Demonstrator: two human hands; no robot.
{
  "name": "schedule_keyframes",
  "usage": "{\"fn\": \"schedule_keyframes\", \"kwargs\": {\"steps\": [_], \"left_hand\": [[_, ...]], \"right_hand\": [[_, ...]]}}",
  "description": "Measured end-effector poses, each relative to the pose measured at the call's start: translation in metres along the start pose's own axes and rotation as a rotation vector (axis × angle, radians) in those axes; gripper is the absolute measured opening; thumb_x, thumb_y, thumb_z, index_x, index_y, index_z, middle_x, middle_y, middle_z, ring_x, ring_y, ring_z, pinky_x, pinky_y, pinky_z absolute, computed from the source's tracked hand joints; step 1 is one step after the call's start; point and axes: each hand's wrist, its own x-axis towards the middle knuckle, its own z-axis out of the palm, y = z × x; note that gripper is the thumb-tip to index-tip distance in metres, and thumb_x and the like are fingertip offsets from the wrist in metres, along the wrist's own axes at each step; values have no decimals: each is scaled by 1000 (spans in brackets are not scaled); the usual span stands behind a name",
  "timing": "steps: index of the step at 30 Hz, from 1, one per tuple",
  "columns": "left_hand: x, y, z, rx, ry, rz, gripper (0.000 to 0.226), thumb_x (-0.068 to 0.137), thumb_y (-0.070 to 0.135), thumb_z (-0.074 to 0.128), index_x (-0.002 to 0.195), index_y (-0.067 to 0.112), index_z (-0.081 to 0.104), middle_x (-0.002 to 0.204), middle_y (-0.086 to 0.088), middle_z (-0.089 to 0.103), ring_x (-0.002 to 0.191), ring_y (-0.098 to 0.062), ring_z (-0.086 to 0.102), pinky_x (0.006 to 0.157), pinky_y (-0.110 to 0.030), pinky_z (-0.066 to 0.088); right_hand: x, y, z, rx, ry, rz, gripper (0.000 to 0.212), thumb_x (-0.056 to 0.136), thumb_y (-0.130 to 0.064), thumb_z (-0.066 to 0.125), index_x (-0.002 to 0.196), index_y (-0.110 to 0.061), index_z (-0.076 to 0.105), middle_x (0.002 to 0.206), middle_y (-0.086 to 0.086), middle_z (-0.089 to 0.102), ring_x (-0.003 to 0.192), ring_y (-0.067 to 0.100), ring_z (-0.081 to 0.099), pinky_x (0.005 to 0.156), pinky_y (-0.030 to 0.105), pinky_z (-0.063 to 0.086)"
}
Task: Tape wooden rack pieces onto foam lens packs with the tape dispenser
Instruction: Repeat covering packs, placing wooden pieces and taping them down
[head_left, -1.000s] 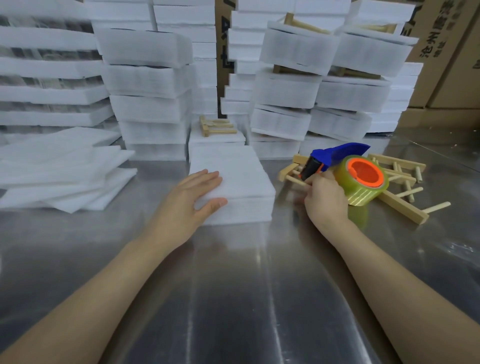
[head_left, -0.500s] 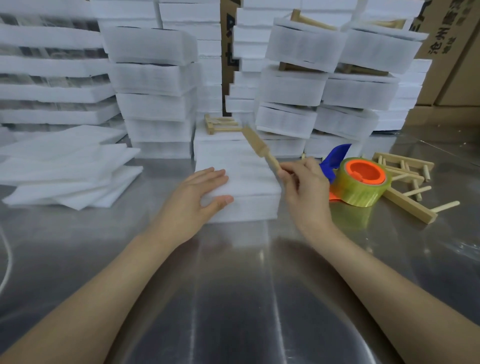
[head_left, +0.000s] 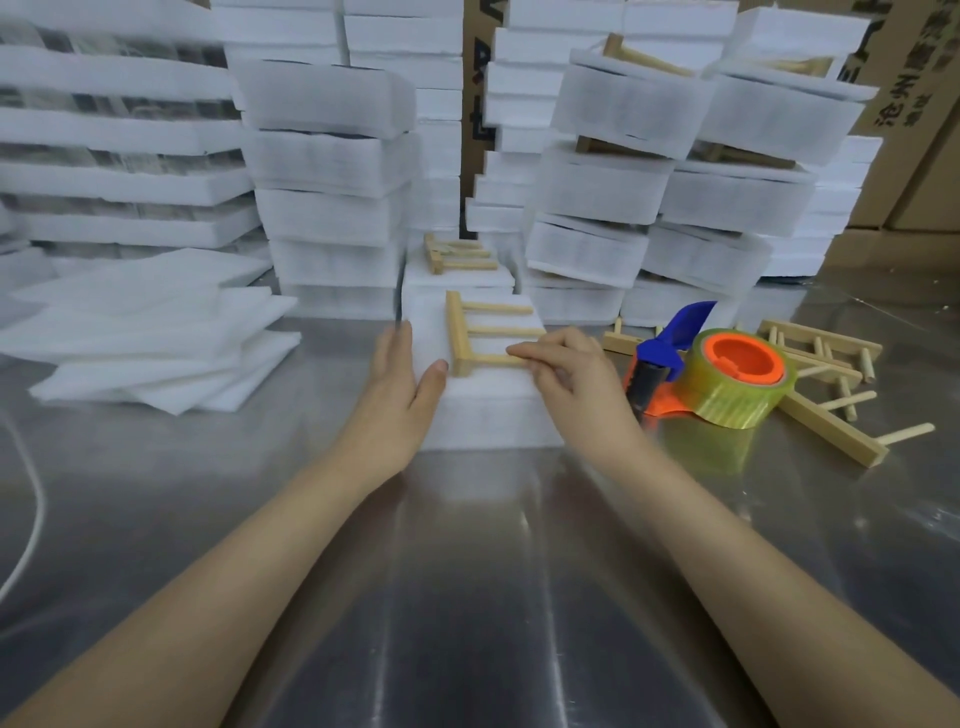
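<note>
A white foam lens pack (head_left: 483, 410) lies on the steel table in front of me. A wooden rack piece (head_left: 467, 332) with three pegs lies flat on top of it. My right hand (head_left: 566, 374) pinches the nearest peg of that rack piece. My left hand (head_left: 402, 389) lies against the pack's left side with straight fingers, thumb on its top edge. The tape dispenser (head_left: 711, 374), blue and orange with a yellowish tape roll, stands on the table just right of my right hand, untouched.
More wooden rack pieces (head_left: 831, 395) lie at the right behind the dispenser. Tall stacks of foam packs (head_left: 332, 208) fill the back; one low pack there carries a rack piece (head_left: 457, 254). Loose foam sheets (head_left: 156, 332) lie at the left, cardboard boxes (head_left: 924, 130) at the far right.
My right hand left the dispenser, lifted a rack piece from the right and laid it flat on the pack. My left hand slid from the pack's top to its left side.
</note>
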Motion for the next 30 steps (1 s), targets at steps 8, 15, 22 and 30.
{"fn": "schedule_keyframes", "kwargs": {"steps": [8, 15, 22, 30], "left_hand": [[-5, -1, -5, -145, -118, -84, 81, 90, 62, 25, 155, 19, 6, 160, 12, 4, 138, 9, 4, 107, -11, 3], [-5, 1, -7, -183, -155, -67, 85, 86, 63, 30, 154, 21, 2, 159, 16, 0, 144, 4, -2, 115, -18, 1], [-3, -2, -5, -205, -132, -37, 82, 86, 64, 32, 154, 25, 7, 156, 21, 4, 144, 4, -2, 120, -26, 2], [6, 2, -6, -791, 66, -292, 61, 97, 58, 10, 148, 29, 27, 150, 11, 39, 132, 1, 39, 111, -22, 30]], "right_hand": [[3, -7, -10, 160, -94, 77, 26, 94, 4, 54, 111, -5, 71, 92, 7, 50, 90, 17, 52, 83, 15, 41], [4, -11, -7, 302, -48, 115, 19, 88, 8, 60, 104, 5, 71, 103, 15, 69, 96, 14, 60, 85, 7, 42], [4, -6, -6, 333, -13, 199, 20, 90, 1, 62, 100, -11, 74, 94, -5, 70, 88, -7, 61, 84, 2, 40], [-6, 16, 0, 401, 160, 259, 31, 102, -17, 46, 130, -15, 58, 130, -8, 58, 126, 7, 50, 107, 21, 36]]}}
